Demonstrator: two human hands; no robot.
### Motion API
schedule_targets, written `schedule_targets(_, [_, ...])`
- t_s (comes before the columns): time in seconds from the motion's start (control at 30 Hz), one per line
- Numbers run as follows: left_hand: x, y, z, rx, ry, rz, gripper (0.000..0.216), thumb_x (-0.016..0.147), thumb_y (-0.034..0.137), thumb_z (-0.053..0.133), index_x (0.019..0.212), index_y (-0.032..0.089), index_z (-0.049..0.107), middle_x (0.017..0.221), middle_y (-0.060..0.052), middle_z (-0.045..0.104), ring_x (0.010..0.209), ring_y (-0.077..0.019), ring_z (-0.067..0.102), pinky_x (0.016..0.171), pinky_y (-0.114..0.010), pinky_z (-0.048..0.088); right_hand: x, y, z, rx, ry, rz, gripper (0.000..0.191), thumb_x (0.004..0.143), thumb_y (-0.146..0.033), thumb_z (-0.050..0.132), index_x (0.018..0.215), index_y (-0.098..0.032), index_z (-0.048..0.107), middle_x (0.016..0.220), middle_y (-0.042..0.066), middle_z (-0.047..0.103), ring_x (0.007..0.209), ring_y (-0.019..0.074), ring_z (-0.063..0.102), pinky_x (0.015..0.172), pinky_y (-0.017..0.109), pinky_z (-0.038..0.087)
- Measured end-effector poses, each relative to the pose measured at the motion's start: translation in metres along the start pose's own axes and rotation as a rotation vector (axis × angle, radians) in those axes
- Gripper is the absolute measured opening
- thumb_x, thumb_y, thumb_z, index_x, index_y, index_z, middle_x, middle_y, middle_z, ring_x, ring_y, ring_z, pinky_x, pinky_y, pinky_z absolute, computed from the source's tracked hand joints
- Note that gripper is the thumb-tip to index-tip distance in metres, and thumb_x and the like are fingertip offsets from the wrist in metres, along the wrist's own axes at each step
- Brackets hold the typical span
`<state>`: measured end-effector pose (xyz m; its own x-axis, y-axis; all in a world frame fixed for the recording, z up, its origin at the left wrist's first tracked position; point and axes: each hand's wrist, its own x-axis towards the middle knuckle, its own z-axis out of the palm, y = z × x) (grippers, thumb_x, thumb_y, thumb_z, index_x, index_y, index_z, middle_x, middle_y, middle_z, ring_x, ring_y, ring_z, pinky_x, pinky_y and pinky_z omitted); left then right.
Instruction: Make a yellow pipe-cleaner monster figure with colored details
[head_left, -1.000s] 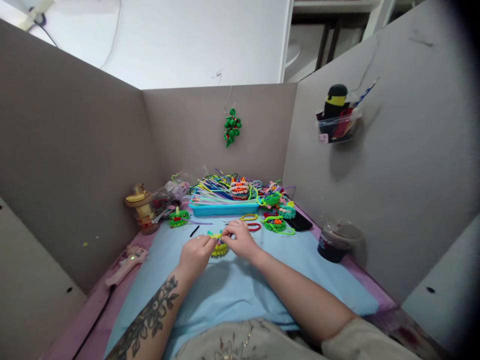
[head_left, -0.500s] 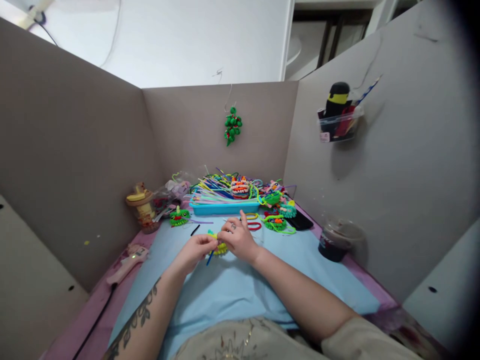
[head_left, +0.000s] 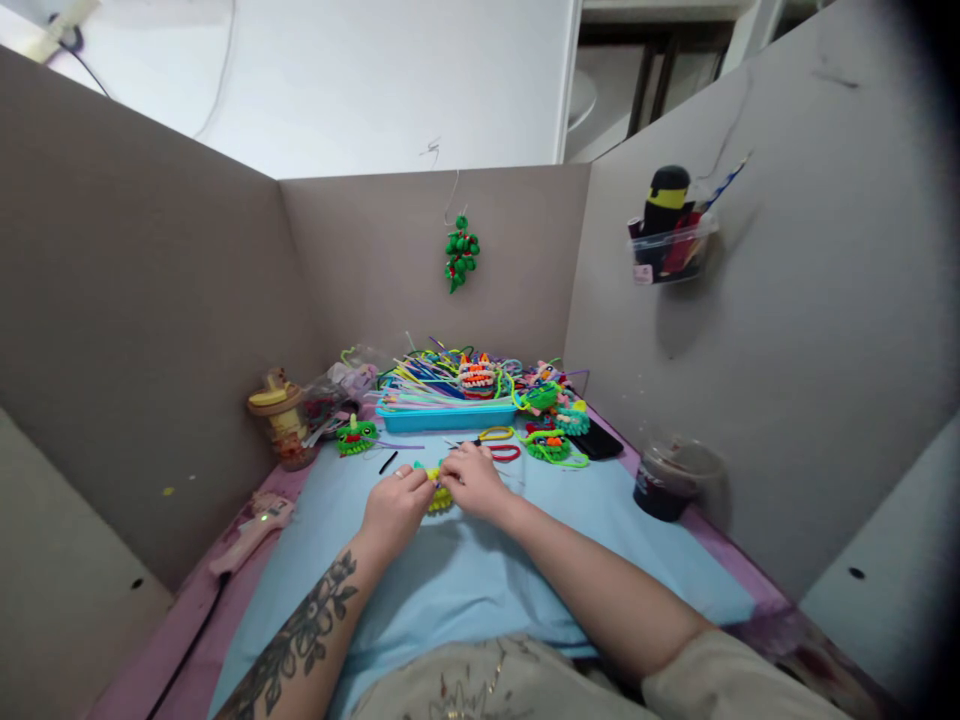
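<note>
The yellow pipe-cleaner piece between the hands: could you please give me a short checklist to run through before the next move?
1. Left hand on the yellow pipe-cleaner piece: ok, fingers pinch it.
2. Right hand on the same piece: ok.
3. Piece over the blue mat: ok.
4. Blue tray of spare pipe cleaners behind the hands: ok.
5. Dark cup apart from the right forearm: ok.
6. Pink glue gun switched on: cannot tell.

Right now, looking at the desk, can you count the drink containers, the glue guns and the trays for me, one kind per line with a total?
Drink containers: 2, a yellow-lidded bottle at left and a dark cup at right.
Glue guns: 1, the pink glue gun.
Trays: 1, the blue tray of craft stems.
Total: 4
</note>
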<state>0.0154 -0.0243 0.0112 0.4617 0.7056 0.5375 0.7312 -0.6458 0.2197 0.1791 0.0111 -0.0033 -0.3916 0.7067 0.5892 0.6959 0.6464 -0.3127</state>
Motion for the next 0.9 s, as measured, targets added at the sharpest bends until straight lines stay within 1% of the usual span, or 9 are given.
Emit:
schedule_targets(0.07, [-0.001,0.001,0.0,0.004,-0.03,0.041,0.024,0.083,0.023,0.046,0.065,0.021,0.062,0.066,-0.008,0.055,0.069,-0.019,0.047,0.063,-0.028,0.033,0.0,0.001,0.002,0.015,-0.05,0.041,0.017,0.075,-0.015,0.055,0.06,-0.02,0.06,0.063,-0.001,0.061,0.073,0.0166,0.048,0.072,0.031,0.03])
schedule_targets(0.13, [0.0,0.0,0.0,-0.041,0.001,0.0,0.024,0.082,0.025,0.046,0.065,0.021,0.062,0.067,-0.008,0.056,0.069,-0.0188,0.048,0.064,-0.028,0.034,0.0,0.002,0.0,0.028,-0.045,0.047,0.015,0.075,-0.017,0.055,0.062,-0.021,0.062,0.067,-0.001,0.062,0.076,0.0171,0.05,0.074,0.031,0.032])
schedule_targets(0.2, [0.001,-0.003,0.0,-0.149,0.099,-0.131,0.019,0.08,0.028,0.051,0.066,0.021,0.063,0.069,-0.006,0.057,0.07,-0.0182,0.048,0.064,-0.027,0.034,0.0,0.001,-0.007,0.039,0.074,0.019,0.01,0.076,-0.022,0.056,0.082,-0.022,0.064,0.088,0.003,0.063,0.092,0.0209,0.05,0.082,0.036,0.033])
schedule_targets(0.3, [0.005,-0.009,0.0,-0.478,0.248,-0.433,0.015,0.071,0.034,0.061,0.067,0.02,0.061,0.064,-0.002,0.055,0.06,-0.0146,0.046,0.056,-0.024,0.033,-0.001,0.002,-0.018,0.073,0.375,-0.028,0.053,0.075,-0.029,0.058,0.125,-0.019,0.043,0.128,0.013,0.043,0.119,0.0282,0.035,0.096,0.044,0.028])
schedule_targets(0.37, [0.007,-0.012,0.001,-0.802,0.239,-0.618,0.021,0.068,0.037,0.064,0.066,0.018,0.056,0.056,0.003,0.049,0.05,-0.0101,0.04,0.047,-0.021,0.028,-0.001,0.002,-0.021,0.121,0.466,-0.067,0.06,0.077,-0.028,0.056,0.131,-0.017,0.032,0.131,0.015,0.038,0.121,0.0283,0.033,0.097,0.045,0.028])
schedule_targets(0.47, [0.009,-0.013,0.001,-1.285,0.128,-0.749,0.029,0.065,0.038,0.069,0.068,0.016,0.05,0.053,0.006,0.042,0.043,-0.005,0.034,0.039,-0.016,0.021,-0.002,0.0,-0.016,0.195,0.335,-0.193,0.042,0.079,-0.022,0.053,0.12,-0.019,0.044,0.112,0.011,0.053,0.107,0.0235,0.046,0.091,0.04,0.037])
schedule_targets(0.57, [0.008,-0.013,0.001,-1.56,0.085,-0.787,0.03,0.061,0.03,0.074,0.072,0.015,0.05,0.054,0.007,0.043,0.043,-0.0023,0.036,0.037,-0.012,0.022,-0.005,-0.005,-0.006,0.205,0.149,-0.314,0.028,0.077,-0.019,0.054,0.105,-0.02,0.053,0.096,0.006,0.059,0.093,0.0202,0.051,0.083,0.035,0.041])
schedule_targets(0.7, [0.007,-0.013,0.001,-1.636,0.066,-0.798,0.029,0.062,0.028,0.075,0.073,0.015,0.051,0.054,0.007,0.044,0.042,-0.0011,0.037,0.036,-0.009,0.023,-0.009,-0.009,0.0,0.183,0.137,-0.407,0.02,0.079,-0.014,0.05,0.097,-0.02,0.057,0.089,0.005,0.061,0.087,0.0174,0.051,0.08,0.033,0.041])
schedule_targets(0.9, [0.007,-0.009,0.002,-1.525,0.064,-0.744,0.028,0.062,0.03,0.075,0.069,0.014,0.053,0.052,0.006,0.046,0.042,-0.0016,0.037,0.038,-0.012,0.024,-0.01,-0.009,-0.005,0.158,0.2,-0.496,0.016,0.083,-0.018,0.049,0.095,-0.021,0.059,0.088,0.005,0.063,0.084,0.0169,0.053,0.078,0.033,0.041])
